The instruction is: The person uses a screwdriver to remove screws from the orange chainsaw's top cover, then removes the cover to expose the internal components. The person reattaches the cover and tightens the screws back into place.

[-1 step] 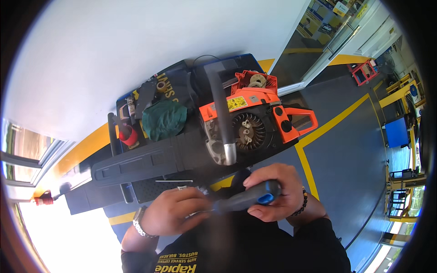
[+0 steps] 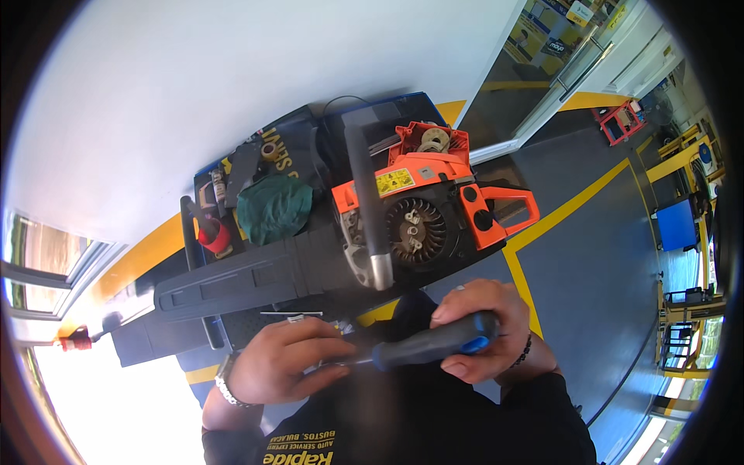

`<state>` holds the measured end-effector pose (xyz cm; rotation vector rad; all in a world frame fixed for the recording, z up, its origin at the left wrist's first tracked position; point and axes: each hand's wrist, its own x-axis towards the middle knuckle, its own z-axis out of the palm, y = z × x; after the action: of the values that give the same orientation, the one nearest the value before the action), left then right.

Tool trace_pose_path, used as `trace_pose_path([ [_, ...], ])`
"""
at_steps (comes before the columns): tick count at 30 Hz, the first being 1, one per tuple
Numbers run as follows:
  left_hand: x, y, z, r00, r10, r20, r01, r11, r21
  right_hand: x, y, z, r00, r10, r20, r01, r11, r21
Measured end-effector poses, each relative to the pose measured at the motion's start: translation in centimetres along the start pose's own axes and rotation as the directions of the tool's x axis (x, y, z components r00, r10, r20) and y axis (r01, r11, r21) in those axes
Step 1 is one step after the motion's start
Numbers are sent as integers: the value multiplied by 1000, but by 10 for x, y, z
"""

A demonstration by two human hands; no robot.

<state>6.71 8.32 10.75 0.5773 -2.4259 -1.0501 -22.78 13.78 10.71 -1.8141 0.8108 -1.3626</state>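
Your right hand (image 2: 494,310) is wrapped around the screwdriver (image 2: 430,344), lower centre of frame. Left hand (image 2: 283,360) curls at its shaft (image 2: 358,360); can't tell if it's pinching. Chainsaw (image 2: 430,203) lies upper centre.

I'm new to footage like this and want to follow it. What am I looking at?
There's no robot here, only a person's two bare hands. The view comes from a wide fisheye camera worn on that person's head, looking down, so straight edges bend toward the dark rim. The right hand grips a black-and-blue tool; the left hand is at its thin shaft, the exact hold hard to see. On the dark work surface lie an orange chainsaw, a long dark cover and a green cloth.
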Motion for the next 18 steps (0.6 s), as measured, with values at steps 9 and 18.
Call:
trace_pose_path([
  [9,163,-13,-53,943,-142,-301,182,977,109,-42,40,-231,850,-91,-519,64,995,-70],
  [18,360,-107,16,840,-479,255,184,694,696,7,148,-322,897,-20,-442,-82,974,-210],
])
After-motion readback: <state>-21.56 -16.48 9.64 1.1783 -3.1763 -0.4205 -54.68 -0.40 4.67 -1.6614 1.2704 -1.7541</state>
